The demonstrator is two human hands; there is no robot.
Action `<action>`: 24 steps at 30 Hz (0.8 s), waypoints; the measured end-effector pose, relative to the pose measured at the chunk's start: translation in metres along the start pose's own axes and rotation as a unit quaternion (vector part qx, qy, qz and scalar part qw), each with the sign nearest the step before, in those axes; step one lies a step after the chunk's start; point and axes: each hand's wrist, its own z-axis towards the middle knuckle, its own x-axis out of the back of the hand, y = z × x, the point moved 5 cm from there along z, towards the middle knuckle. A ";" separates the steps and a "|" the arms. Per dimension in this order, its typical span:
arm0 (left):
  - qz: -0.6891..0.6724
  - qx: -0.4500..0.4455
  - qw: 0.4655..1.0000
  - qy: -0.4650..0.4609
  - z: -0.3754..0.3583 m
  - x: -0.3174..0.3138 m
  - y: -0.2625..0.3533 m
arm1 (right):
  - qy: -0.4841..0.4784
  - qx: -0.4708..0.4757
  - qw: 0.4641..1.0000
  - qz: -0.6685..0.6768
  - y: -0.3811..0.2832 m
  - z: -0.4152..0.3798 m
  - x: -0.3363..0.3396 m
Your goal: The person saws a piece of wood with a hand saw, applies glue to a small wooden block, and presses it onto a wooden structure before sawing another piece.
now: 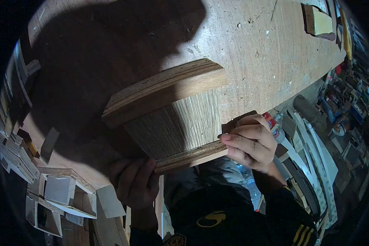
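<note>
No words or numbers are legible. Black garment (244, 225): gold looping emblem (211, 219) on the front; gold-edged badge (175, 241), cut by the lower picture border, its lettering indecipherable; parallel yellow stripes (301, 235) on the right sleeve.

Scratched wooden tabletop (258, 61); pale specks (267, 32); yellow-faced block (322, 22) near edge

This looks like a woodworking workshop: the desk (274, 61) has a scratched, speckled wooden top, a joined wooden piece (176, 119) is held over it, stacked boards (19, 160) and open box-like frames (59, 188) crowd its near left edge, and beyond its right edge lie long pale strips (322, 156) and a jumble (352, 112) of small, indistinct things.
</note>
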 end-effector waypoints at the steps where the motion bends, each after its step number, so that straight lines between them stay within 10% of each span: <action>1: -0.001 0.000 1.000 0.001 0.000 0.000 0.000 | 0.000 0.001 1.000 0.002 0.000 0.001 0.000; 24: 0.009 -0.010 1.000 0.022 0.003 -0.002 0.003 | 0.015 0.005 1.000 0.002 0.000 0.002 0.000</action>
